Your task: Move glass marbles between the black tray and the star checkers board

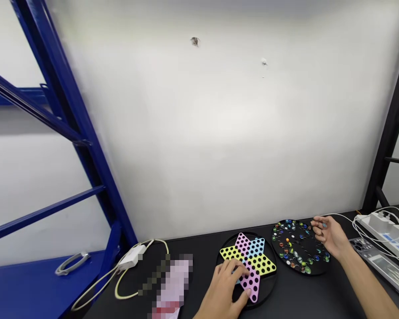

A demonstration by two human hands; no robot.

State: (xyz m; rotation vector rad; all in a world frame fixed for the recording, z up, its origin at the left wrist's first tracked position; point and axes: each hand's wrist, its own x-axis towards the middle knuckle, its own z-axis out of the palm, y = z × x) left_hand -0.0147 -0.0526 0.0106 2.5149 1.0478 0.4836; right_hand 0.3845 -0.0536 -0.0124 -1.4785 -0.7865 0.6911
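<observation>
1. Keeping the board still looks like the job of the left hand [228, 283]. Its fingers are bent and a bit spread over the star board [249, 258], with the thumb low down by a pink point. Press softly, because a hard push could tip it.
2. The star board is in front of the person, inside a round black base [267, 284]. It has pink, yellow and blue parts with lots of dark holes. Keep it flat, and keep the fingers away from any hole that needs a marble.
3. Next to the base, on its right, is a round black plate [307, 247]. Glass marbles [295, 254] lie on it, many near the rim. They can roll, so it seems best to take 1 at a time and not bump the others.
4. The right hand [330, 235] is up by the plate's far right side. Its fingers curl in close together. I see a tiny blue spot there, but cannot tell if they pinch a marble. A soft pinch with the thumb and 1 finger should work well.
5. Behind that hand is a thin white wire [345, 215]. Don't snag it.
</observation>
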